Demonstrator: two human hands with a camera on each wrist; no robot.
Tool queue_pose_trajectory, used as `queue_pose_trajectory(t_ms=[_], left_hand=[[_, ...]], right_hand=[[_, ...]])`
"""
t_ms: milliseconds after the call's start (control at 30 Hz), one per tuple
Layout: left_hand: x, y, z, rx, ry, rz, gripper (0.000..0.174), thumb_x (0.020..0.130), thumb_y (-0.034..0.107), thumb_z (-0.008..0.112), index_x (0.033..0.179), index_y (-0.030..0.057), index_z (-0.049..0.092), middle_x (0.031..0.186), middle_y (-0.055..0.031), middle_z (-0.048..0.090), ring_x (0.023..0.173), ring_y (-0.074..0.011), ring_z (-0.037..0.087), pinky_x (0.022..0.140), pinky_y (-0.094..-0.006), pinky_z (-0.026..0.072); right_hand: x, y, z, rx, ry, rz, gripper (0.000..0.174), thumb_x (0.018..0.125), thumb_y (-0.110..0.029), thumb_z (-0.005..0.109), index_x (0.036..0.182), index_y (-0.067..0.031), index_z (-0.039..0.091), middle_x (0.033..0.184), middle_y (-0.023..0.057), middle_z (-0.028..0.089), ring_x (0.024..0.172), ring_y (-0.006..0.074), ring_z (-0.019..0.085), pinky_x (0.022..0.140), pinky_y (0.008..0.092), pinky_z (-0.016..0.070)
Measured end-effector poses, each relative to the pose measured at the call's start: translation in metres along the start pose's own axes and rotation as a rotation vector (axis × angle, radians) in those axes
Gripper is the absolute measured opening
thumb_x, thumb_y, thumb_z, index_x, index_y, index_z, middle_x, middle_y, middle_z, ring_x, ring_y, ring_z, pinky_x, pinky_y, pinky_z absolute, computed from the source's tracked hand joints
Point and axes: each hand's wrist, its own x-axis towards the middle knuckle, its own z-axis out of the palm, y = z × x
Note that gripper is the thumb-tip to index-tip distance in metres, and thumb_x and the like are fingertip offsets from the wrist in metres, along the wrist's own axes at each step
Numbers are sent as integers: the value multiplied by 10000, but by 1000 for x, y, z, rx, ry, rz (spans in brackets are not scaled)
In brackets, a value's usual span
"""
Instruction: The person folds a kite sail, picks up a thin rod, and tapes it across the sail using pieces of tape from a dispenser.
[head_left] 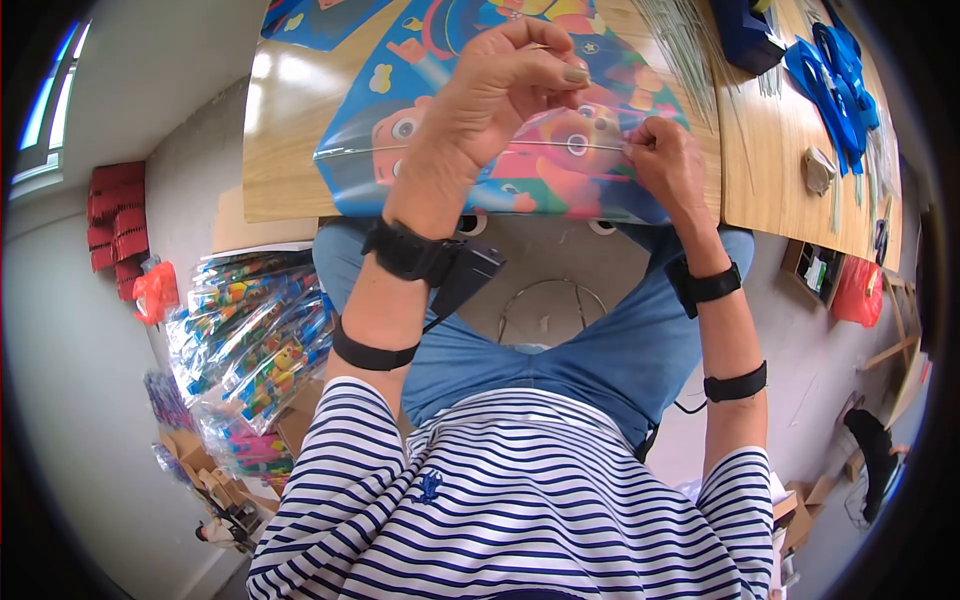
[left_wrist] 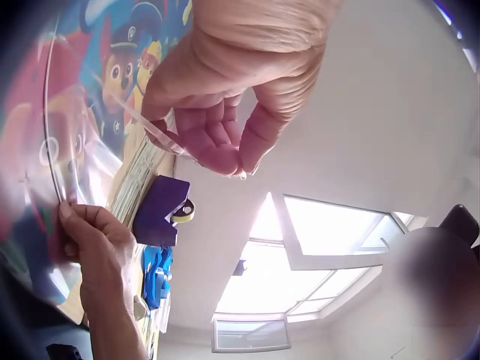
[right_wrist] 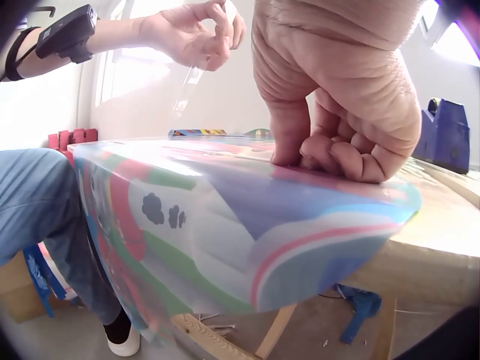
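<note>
A thin plastic sheet [head_left: 400, 110] printed with cartoon dogs lies on the table, its front edge hanging over. Across it runs a thin pale rod [head_left: 360, 149]. My right hand [head_left: 668, 165] pinches the rod's right end against the sheet, fingers curled low in the right wrist view. Raised above the sheet is my left hand [head_left: 490, 100], thumb and fingertips together. From it a narrow clear strip, like tape [left_wrist: 127, 109], trails down, also visible as a clear strip [right_wrist: 185, 88] in the right wrist view.
A purple-blue tape dispenser [head_left: 748, 35], bundled thin rods [head_left: 680, 40], blue straps [head_left: 835, 85] and a small pale roll [head_left: 818, 170] lie at the right. Another printed sheet [head_left: 320, 20] is at the far left. Wrapped packages [head_left: 255, 335] are piled on the left.
</note>
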Motion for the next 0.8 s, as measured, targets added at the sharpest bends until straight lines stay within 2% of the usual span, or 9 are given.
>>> queue_pose_trajectory(t_ms=[167, 367, 633, 800], left_hand=[[18, -37, 10, 9, 14, -74, 206, 819, 8, 720, 996, 46, 624, 866, -83, 684, 772, -201, 691, 771, -306, 551], [35, -63, 19, 274, 34, -32, 236, 781, 23, 755, 976, 22, 622, 848, -106, 700, 734, -199, 700, 718, -305, 546], [43, -51, 34, 426, -32, -106, 297, 734, 83, 801, 970, 19, 633, 793, -71, 686, 662, -148, 670, 646, -250, 488], [45, -52, 30, 469, -33, -107, 317, 717, 91, 819, 969, 24, 639, 757, -48, 674, 636, -128, 648, 618, -235, 454]], right_hand=[[-2, -2, 0, -2, 17, -18, 124, 714, -188, 717, 739, -72, 680, 753, 141, 689, 798, 354, 671, 672, 453, 505], [-4, -4, 0, -19, 63, -23, 110, 736, -186, 686, 747, -77, 683, 793, 148, 696, 825, 364, 670, 700, 475, 510], [-4, -1, 3, 15, 94, -37, 112, 747, -167, 653, 785, -71, 696, 826, 155, 697, 844, 373, 669, 727, 475, 518], [-3, 6, 3, 83, 45, -50, 120, 751, -162, 657, 796, -58, 697, 840, 168, 699, 855, 378, 673, 731, 481, 517]])
